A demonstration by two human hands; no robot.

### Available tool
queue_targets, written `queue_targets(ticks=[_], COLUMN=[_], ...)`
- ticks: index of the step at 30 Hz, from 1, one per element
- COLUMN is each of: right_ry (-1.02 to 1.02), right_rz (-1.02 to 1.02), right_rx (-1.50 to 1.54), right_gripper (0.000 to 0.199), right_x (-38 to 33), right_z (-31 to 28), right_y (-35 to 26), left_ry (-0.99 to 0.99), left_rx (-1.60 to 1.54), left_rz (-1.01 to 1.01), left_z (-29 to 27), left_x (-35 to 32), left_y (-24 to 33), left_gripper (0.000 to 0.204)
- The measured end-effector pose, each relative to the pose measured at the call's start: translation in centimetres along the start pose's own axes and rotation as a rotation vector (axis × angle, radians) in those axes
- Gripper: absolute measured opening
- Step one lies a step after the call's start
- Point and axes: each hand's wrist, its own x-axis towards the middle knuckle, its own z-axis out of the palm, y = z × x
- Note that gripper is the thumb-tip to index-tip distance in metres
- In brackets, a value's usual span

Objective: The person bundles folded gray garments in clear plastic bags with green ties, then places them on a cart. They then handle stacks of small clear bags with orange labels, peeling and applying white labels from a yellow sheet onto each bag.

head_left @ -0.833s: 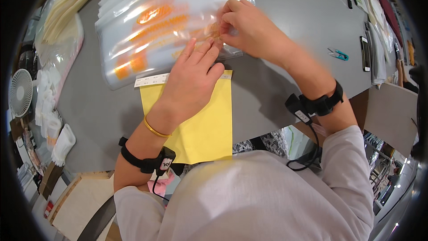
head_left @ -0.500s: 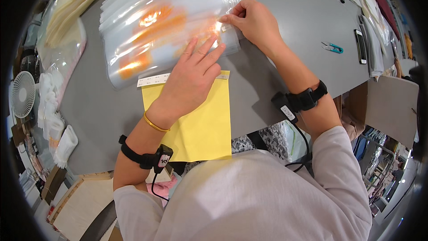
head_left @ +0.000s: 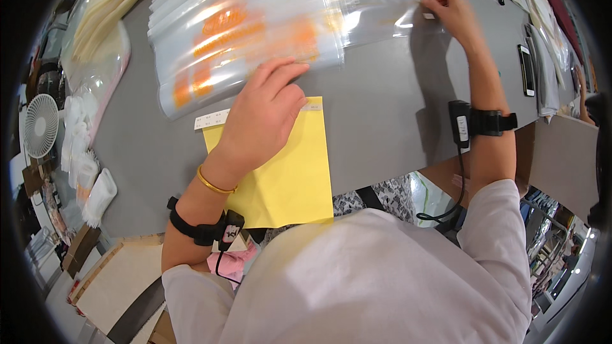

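Noted left hand (head_left: 264, 118) laid flat, fingers spread and closed on nothing, palm over the top edge of one yellow envelope (head_left: 280, 178) and fingertips pressing the near edge of the stack of clear plastic bags (head_left: 255, 32). Noted right hand (head_left: 449, 13) far out to the right, fingers pinched narrow on the corner of a single clear bag (head_left: 382, 16), drawn sideways partly off the stack across the grey table (head_left: 382, 114).

Risks judged:
- Slip of the whole stack toward the right, caused by slick film dragging on film with only fingertip pressure holding it down
- Two bags lifted as one, caused by cling between layers
- Loss of the pinched corner, grip resting on a very small area
- Envelope nudged off the near table edge, already overhanging toward the lap

Counts:
- Yellow envelope: one
- White label strip (head_left: 213, 118) at envelope top: one
- Clear bags in stack: many, not countable; orange print visible through them
- Bag drawn out: one
- Small white fan (head_left: 41, 125) at left: one
- Dark phone (head_left: 526, 70) at right: one
- Wrist-worn black devices: two
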Motion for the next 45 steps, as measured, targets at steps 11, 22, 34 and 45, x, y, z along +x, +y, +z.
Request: queue_targets(ticks=[11, 22, 34, 45], right_ry=[0.052, -0.109, -0.214, -0.167], right_rz=[-0.432, -0.286, -0.218, -0.233], right_rx=[0.636, 1.014, 0.948, 0.928], right_gripper=[0.023, 0.018, 0.010, 0.013], right_x=[-14.7, -15.5, -15.2, -14.9], right_z=[-0.2, -1.3, -1.9, -1.1], right_y=[-16.6, -18.0, -17.6, -17.2], left_ry=[-0.110, -0.107, -0.075, -0.123], left_rx=[-0.517, -0.980, -0.946, -0.933], left_rz=[-0.564, -0.527, -0.527, -0.572], left_z=[-1.8, -2.2, -1.7, -1.2], left_x=[1.1, -1.1, -0.7, 0.1], left_y=[1.1, 1.0, 1.4, 0.7], left_gripper=[0.017, 0.015, 0.015, 0.018])
